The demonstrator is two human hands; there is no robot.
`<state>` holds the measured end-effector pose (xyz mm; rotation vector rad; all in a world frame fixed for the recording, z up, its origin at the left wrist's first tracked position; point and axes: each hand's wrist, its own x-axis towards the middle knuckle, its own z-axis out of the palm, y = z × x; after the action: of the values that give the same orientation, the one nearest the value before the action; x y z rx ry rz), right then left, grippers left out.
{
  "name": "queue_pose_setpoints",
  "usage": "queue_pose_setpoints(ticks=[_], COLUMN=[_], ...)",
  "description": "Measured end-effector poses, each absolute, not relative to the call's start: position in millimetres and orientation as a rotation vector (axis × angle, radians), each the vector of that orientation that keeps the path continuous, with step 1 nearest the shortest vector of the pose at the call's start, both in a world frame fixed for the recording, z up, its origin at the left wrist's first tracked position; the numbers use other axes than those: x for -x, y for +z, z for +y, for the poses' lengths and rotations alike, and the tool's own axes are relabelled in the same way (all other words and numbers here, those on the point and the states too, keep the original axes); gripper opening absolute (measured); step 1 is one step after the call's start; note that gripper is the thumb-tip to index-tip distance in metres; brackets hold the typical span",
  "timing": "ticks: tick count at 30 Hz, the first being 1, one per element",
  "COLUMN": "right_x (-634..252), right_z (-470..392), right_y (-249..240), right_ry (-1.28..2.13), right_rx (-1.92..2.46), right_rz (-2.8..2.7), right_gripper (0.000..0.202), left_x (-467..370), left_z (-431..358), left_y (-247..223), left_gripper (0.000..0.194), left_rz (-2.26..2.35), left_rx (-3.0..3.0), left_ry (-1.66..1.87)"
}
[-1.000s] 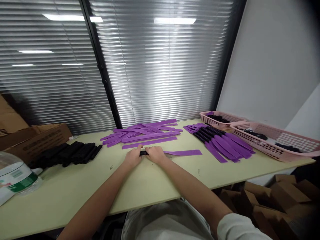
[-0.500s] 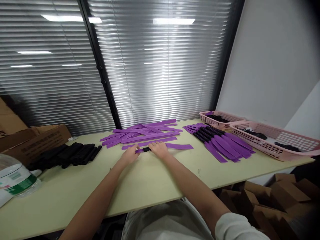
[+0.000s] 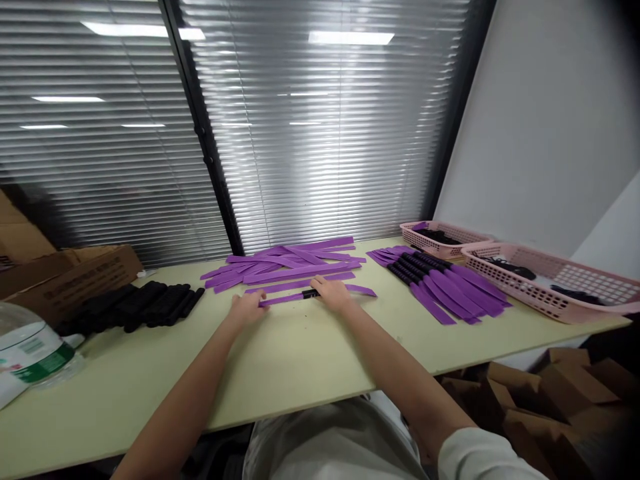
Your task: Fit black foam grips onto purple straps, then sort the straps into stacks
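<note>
A purple strip [image 3: 285, 299] with a black sleeve [image 3: 310, 293] around it lies across the table between my hands. My left hand [image 3: 249, 308] pinches the strip's left end. Over the sleeve, my right hand [image 3: 330, 292] is closed, and the strip's right end sticks out beyond it. Behind my hands loose purple strips [image 3: 280, 268] lie in a pile. To the right, several purple strips with black sleeves [image 3: 410, 270] lie side by side. Black sleeves are stacked in a pile [image 3: 150, 303] on the left.
Two pink baskets [image 3: 555, 307] holding black items stand at the right. A cardboard box [image 3: 85, 280] and a clear plastic container [image 3: 37, 353] with a green label are at the left. Open cardboard boxes [image 3: 530, 400] are below the table's right edge. Blinds stand behind the table.
My left hand has moved left and my right hand slightly right, along with the black sleeve. More of the purple strip now shows between them.
</note>
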<state>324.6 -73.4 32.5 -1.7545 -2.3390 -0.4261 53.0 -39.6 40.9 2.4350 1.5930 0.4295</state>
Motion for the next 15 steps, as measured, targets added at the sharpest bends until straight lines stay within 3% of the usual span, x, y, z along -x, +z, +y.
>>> queue_pose_setpoints(ticks=[4, 9, 15], right_x=[-311.5, -294.8, -308.9], right_z=[-75.1, -74.9, -69.1], right_y=[30.9, 23.8, 14.9], right_ry=[-0.385, -0.392, -0.049], right_rx=[1.761, 1.57, 1.423], right_rz=[-2.339, -2.425, -2.383], right_gripper=[0.041, 0.044, 0.043], left_x=[-70.0, -97.2, -94.6], left_z=[-57.0, -73.1, -65.2], left_y=[38.0, 34.4, 32.7], left_gripper=[0.039, 0.024, 0.021], left_rz=[1.694, 1.522, 1.429], left_rx=[-2.745, -2.99, -2.881], left_ry=[0.563, 0.509, 0.278])
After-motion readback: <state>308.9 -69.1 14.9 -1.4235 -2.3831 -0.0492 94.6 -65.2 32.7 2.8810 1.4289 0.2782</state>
